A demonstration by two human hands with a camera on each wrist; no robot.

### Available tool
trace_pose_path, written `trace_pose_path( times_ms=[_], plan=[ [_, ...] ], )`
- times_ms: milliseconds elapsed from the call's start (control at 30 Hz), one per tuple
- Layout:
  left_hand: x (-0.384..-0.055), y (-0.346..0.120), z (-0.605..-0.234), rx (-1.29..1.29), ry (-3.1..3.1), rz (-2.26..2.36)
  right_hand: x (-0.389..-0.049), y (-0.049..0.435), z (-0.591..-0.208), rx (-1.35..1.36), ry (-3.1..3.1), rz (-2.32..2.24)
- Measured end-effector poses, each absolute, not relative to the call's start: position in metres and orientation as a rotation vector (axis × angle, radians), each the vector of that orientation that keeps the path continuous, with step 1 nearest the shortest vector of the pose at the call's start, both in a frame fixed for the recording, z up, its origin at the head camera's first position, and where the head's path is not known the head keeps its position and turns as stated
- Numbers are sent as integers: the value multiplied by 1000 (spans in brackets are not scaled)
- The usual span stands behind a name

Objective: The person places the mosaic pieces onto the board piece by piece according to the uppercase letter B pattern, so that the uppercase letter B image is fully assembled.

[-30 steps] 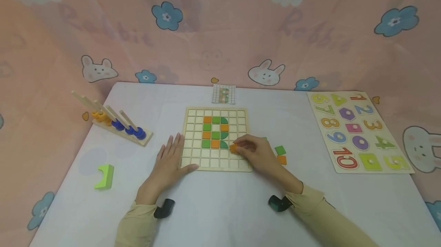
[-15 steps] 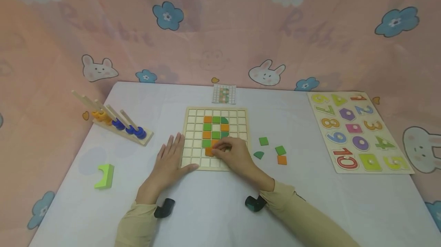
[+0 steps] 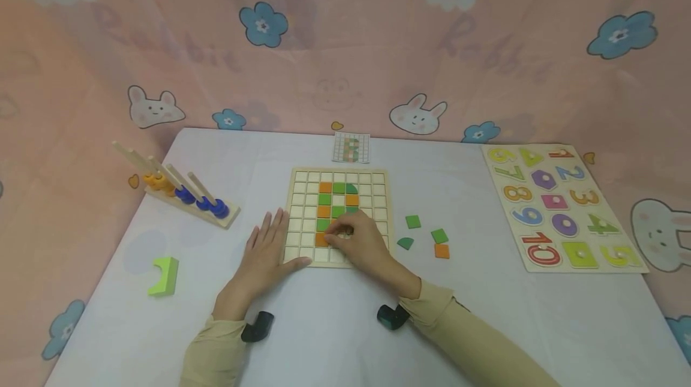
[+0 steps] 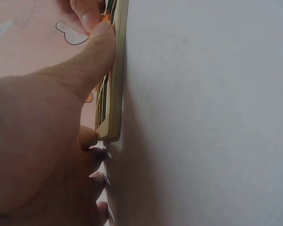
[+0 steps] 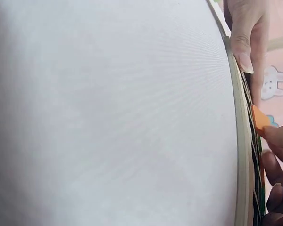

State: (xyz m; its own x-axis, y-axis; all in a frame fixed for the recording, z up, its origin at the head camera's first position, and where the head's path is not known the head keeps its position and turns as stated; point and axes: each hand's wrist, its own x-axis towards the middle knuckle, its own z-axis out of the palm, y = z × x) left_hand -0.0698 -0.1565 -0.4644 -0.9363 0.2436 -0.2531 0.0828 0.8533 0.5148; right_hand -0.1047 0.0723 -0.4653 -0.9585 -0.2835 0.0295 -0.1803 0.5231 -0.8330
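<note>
My right hand [image 3: 363, 242] pinches an orange square tile [image 3: 321, 239] by its right edge, at the cell under the left column of tiles. In the right wrist view that orange tile [image 5: 260, 118] is tilted, one side down at the board. The wooden grid board [image 3: 300, 253] carries orange and green squares and dark green rounded tiles; my right hand covers some of them. My left hand [image 3: 264, 261] lies with fingers straight along the board's left edge, its thumb on the front left corner.
Right of the board lie two green squares [image 3: 412, 221], a dark green rounded tile [image 3: 405, 243] and an orange square [image 3: 441, 251]. A pattern card [image 3: 351, 147] lies behind. Around are a peg stacker [image 3: 194, 198], a green block [image 3: 164, 277] and a number puzzle [image 3: 564, 207].
My right hand has carried the orange tile leftward across the board, then slightly further left to the cell below the left column. My left hand has stayed in place.
</note>
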Motion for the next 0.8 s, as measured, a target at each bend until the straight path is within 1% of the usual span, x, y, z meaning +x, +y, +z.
trace_pose_path(
  times_ms=[233,367,567,800],
  plan=[
    [-69,-157,-464,254,2722,737,-105,72,-465,-436,2678,-1359],
    [-69,-156,-466,253,2736,755,-106,79,-466,-452,2670,-1361],
    [-68,-157,-470,252,2757,739,-108,106,-463,-443,2644,-1348],
    [-70,-155,-470,242,2733,724,-115,151,-456,-435,2623,-1275]
  ],
)
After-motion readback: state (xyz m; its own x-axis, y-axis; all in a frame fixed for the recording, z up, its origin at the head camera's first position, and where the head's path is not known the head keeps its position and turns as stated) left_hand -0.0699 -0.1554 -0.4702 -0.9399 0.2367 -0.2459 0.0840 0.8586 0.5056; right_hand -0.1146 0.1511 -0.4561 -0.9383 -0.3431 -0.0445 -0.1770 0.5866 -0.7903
